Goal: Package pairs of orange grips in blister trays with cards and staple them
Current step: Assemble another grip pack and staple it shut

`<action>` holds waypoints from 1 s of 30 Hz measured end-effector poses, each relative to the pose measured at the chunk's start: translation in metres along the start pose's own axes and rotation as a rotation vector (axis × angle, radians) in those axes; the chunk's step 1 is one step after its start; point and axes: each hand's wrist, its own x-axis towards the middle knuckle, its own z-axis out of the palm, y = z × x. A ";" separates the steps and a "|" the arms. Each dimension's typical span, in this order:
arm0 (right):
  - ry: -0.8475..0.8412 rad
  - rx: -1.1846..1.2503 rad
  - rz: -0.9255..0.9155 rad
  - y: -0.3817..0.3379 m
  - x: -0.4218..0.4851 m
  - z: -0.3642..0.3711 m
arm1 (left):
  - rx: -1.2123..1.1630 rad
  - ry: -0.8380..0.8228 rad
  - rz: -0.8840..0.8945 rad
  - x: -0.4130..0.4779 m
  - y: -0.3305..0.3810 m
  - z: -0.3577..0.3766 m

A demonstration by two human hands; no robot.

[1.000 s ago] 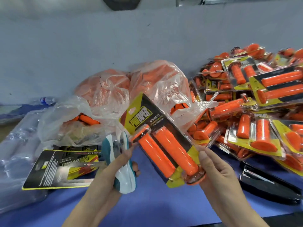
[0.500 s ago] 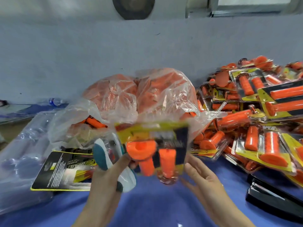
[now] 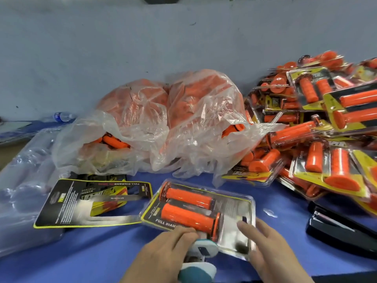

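item 1. blister pack [image 3: 234,209]: clear tray over a black-and-yellow card, lying flat on the blue table [image 3: 102,254] at 6 o'clock of the view.

item 2. orange grips [image 3: 189,218]: one pair, side by side in the tray pockets, flanged ends opposed, long axes running 10 to 4 o'clock.

item 3. left hand [image 3: 163,254]: fingers curled round a small white-and-teal stapler [image 3: 203,249], its nose at the pack's near edge, 6 o'clock of the pack. whether the flange sits inside the mouth cannot be told.

item 4. right hand [image 3: 271,248]: fingers straight and spread, pressing down on the pack's 4 o'clock corner, holding nothing.

item 5. surroundings, from the pack: card stack [image 3: 91,203] at 9 o'clock; bag of loose grips [image 3: 163,123] at 12; heap of finished packs [image 3: 326,139] at 2; black desk stapler [image 3: 342,229] at 3.

step in hand, as judged: stapling the near flange.

handling note: press with the right hand so tray and card do not slide apart. feed the flange well into the stapler, clear of the lower grip's pocket. squeeze squarely, since thin plastic likely buckles under a slanted bite. hold the right fingertips away from the nose.
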 end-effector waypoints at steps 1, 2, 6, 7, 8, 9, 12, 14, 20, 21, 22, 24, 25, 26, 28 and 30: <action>-0.019 -0.070 0.003 0.003 -0.002 0.000 | -0.017 -0.010 -0.021 0.004 0.002 0.000; -0.044 -0.132 0.010 0.005 -0.003 0.000 | -0.034 -0.016 -0.053 0.008 0.001 0.001; -0.048 -0.250 -0.003 -0.001 0.000 0.004 | 0.017 -0.133 -0.143 0.013 -0.006 0.005; -0.042 -0.276 -0.012 -0.002 0.002 0.004 | -0.020 -0.164 -0.205 0.013 -0.009 0.003; -0.045 -0.301 -0.021 -0.004 0.005 0.005 | -0.100 -0.188 -0.297 0.014 -0.008 -0.001; -0.057 -0.322 -0.028 -0.006 0.007 0.006 | -0.252 -0.207 -0.423 0.014 -0.009 -0.006; -0.102 -0.379 -0.031 -0.009 0.009 0.005 | -0.796 -0.219 -0.769 0.013 -0.012 -0.015; -0.119 -0.416 -0.030 -0.009 0.010 0.004 | -1.152 -0.471 -0.846 0.002 -0.005 -0.026; -0.102 -0.515 0.006 -0.006 0.017 0.001 | -1.619 -0.618 -0.984 0.002 0.024 0.002; -0.086 -0.512 0.025 -0.006 0.019 0.001 | -1.553 -0.583 -1.058 0.009 0.022 0.007; -0.075 -0.511 0.040 -0.006 0.020 0.000 | -1.516 -0.586 -1.128 0.017 0.018 0.013; -0.085 -0.547 0.038 -0.005 0.020 -0.002 | -1.451 -0.652 -1.103 0.025 0.013 0.018; -0.097 -0.582 0.020 -0.004 0.020 -0.003 | -1.409 -0.679 -1.070 0.026 0.009 0.019; -0.104 -0.622 -0.001 -0.004 0.020 -0.004 | -1.406 -0.687 -1.047 0.026 0.008 0.019; -0.102 -0.695 -0.031 -0.003 0.020 -0.007 | -1.383 -0.690 -1.030 0.031 0.009 0.022; -0.100 -0.738 -0.045 -0.004 0.019 -0.010 | -1.337 -0.668 -1.006 0.038 0.016 0.024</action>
